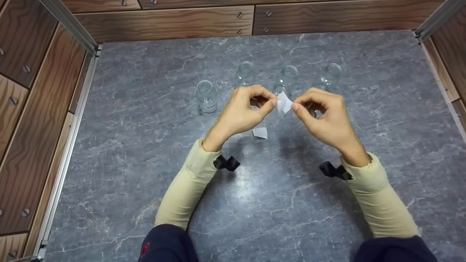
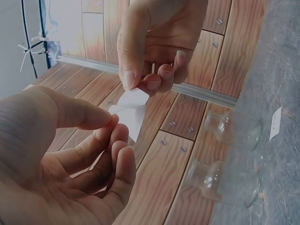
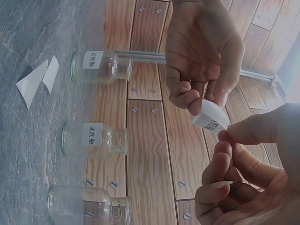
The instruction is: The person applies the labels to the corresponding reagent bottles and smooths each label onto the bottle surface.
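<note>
In the head view, a small white label (image 1: 284,102) is stretched between both hands above the table. My left hand (image 1: 244,109) pinches its left edge between thumb and forefinger. The opposite edge is pinched by the thumb and forefinger of my right hand (image 1: 326,114). Dark printed characters show on the label (image 3: 211,118) in the right wrist view, and its sheet looks bent, with a fold across it in the left wrist view. Beyond the hands stand several clear glass bottles, among them one at the left (image 1: 206,96) and one behind the label (image 1: 288,74).
White paper scraps (image 1: 260,133) lie on the grey marbled table (image 1: 145,163) under my left hand. Two upright bottles in the right wrist view carry printed labels, one on the upper bottle (image 3: 93,60). Wood-patterned panels (image 1: 164,25) border the table at the back and sides.
</note>
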{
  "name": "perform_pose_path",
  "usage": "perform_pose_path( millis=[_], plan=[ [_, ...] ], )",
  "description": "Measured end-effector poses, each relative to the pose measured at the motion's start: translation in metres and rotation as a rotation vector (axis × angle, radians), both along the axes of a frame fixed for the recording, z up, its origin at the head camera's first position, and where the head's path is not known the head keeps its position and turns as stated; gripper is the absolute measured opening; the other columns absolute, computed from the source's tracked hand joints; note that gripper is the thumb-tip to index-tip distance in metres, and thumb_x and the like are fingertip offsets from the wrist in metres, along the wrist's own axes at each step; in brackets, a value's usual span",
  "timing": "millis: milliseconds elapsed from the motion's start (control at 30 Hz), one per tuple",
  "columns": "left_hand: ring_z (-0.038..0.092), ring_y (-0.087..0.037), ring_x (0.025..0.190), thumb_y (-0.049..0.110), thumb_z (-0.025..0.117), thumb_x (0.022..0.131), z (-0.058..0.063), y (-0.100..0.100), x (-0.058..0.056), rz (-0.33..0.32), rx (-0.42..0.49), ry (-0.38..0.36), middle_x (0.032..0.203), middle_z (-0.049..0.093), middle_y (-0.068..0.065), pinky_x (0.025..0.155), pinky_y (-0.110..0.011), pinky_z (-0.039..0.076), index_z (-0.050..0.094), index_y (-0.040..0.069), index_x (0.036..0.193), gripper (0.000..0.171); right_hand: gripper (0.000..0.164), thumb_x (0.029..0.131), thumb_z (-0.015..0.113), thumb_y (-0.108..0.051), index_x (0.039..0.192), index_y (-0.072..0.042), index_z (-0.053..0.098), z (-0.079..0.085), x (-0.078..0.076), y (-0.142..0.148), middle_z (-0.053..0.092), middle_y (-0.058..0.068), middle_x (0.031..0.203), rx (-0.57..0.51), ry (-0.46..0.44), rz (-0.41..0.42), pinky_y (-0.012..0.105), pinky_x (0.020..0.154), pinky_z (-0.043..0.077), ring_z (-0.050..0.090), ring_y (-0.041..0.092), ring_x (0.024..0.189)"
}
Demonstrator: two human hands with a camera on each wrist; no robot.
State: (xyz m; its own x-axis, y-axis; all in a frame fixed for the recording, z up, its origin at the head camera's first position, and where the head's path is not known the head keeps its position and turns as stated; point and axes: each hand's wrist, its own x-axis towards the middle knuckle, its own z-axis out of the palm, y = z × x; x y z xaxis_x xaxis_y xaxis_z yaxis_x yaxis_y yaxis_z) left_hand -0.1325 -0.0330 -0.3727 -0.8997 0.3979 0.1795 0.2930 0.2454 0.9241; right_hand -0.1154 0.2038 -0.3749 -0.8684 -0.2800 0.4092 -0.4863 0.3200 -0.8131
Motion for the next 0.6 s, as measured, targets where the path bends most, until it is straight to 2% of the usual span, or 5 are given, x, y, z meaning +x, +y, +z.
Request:
perform_pose_path(
  millis=[600],
  plan=[
    [0.068, -0.011, 0.086, 0.01, 0.069, 0.102, 0.0016, -0.0036, -0.0014, 0.028, 0.004, -0.01, 0.1, 0.078, -0.006, 0.083, -0.025, 0.06, 0.08, 0.004, 0.106, 0.013, 0.008, 0.095, 0.073, 0.005, 0.092, 0.001, 0.08, 0.0005, -0.0026, 0.0042, 0.068, 0.0, 0.079, -0.006, 0.01, -0.01, 0.017, 0.052, 0.044, 0.052, 0.011, 0.06]
  ],
)
